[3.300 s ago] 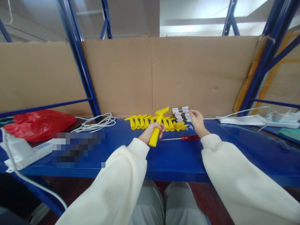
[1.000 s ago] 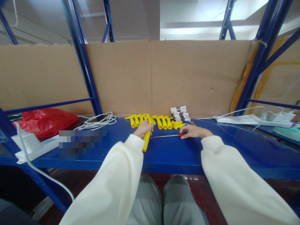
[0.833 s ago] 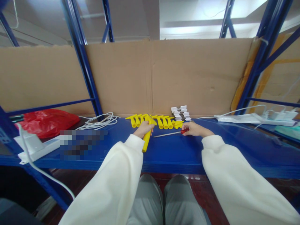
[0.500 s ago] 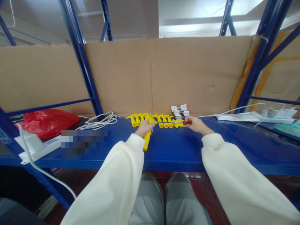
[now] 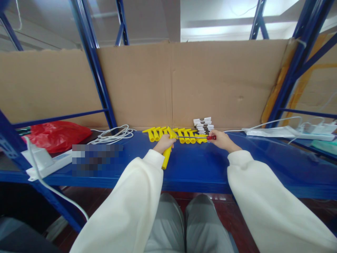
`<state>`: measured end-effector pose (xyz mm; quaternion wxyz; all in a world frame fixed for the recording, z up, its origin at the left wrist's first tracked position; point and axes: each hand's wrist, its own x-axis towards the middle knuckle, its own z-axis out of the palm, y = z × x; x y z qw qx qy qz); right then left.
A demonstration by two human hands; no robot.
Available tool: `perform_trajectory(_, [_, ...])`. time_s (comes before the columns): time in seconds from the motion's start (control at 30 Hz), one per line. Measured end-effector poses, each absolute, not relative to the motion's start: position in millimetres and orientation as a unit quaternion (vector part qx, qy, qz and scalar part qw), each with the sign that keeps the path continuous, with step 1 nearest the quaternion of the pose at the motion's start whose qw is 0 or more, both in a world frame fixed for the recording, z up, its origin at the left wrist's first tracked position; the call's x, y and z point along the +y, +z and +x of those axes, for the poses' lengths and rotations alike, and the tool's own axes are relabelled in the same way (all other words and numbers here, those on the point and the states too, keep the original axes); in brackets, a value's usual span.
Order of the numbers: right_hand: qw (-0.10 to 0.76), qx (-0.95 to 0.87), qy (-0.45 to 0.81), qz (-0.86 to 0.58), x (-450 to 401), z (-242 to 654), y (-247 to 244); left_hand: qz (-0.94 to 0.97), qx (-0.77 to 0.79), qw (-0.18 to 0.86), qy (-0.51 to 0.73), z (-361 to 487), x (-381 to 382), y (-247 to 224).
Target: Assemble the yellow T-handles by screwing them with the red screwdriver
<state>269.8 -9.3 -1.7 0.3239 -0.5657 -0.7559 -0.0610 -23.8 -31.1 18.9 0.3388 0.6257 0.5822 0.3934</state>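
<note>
My left hand [image 5: 165, 143] is closed round a yellow T-shaped handle [image 5: 166, 159], whose tube points down toward the table's front edge. My right hand [image 5: 220, 139] grips the red handle of a screwdriver [image 5: 212, 137]. The screwdriver's metal shaft lies level, pointing left, and its tip is at the head of the held yellow handle. Behind my hands several similar yellow pieces [image 5: 186, 136] stand in a row on the blue table [image 5: 195, 168]. A stack of white and black pieces [image 5: 204, 125] sits behind the row, near my right hand.
A cardboard panel [image 5: 137, 88] rises behind the table. At the left are a red plastic bag [image 5: 59, 135], a coiled white cable [image 5: 116, 135] and a white power strip [image 5: 51, 167]. Another power strip [image 5: 322, 130] lies at the far right, by blue rack posts.
The whole view has shifted slightly to the right. Both hands keep their grips, with the screwdriver tip still at the yellow handle's head.
</note>
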Motion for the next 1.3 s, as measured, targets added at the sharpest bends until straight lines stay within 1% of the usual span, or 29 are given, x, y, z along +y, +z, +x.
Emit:
perform_trajectory(0.33, [0.313, -0.746, -0.046, -0.586, -16, 266, 2, 0.647, 0.575, 0.327, 0.379, -23, -34, 21])
perform_trajectory(0.6, [0.307, -0.758, -0.091, -0.568, -14, 268, 0, 0.672, 0.571, 0.316, 0.35, -22, -28, 15])
perform_trajectory(0.83, [0.319, -0.766, -0.059, -0.554, -15, 267, 0, 0.661, 0.566, 0.33, 0.366, -26, -30, 19])
perform_trajectory(1.07, [0.304, -0.771, -0.073, -0.555, -20, 262, 5, 0.679, 0.578, 0.296, 0.342, -26, -29, 17])
perform_trajectory(1.3, [0.297, -0.806, -0.025, -0.511, -20, 261, 5, 0.693, 0.598, 0.257, 0.31, -29, -26, 17])
